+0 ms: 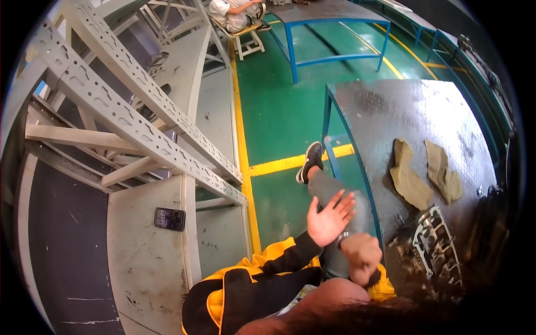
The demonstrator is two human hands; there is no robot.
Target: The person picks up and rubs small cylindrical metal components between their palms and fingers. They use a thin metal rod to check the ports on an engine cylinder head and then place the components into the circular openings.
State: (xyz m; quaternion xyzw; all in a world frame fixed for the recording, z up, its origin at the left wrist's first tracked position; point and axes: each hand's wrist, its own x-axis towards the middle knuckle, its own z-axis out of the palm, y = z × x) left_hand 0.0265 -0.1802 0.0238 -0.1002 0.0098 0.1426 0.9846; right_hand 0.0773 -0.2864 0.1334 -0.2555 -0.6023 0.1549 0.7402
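My left hand (329, 218) is raised palm up with fingers spread and holds nothing. Just right of and below it, my right hand (362, 255) is closed, with a small silvery band (343, 239) at its upper edge; I cannot make out what its fingers hold. My legs in grey trousers are behind both hands, beside the metal worktable (385, 111). On that table lie two khaki cloth pieces or gloves (408, 178) and a metal engine part (437, 240), right of my right hand.
A grey slotted-metal rack (123, 117) fills the left, with a dark phone (170, 219) on its low shelf (145, 268). Yellow lines (262, 167) cross the green floor. Farther back are a blue-framed table (335, 17) and another person seated on a stool (237, 17).
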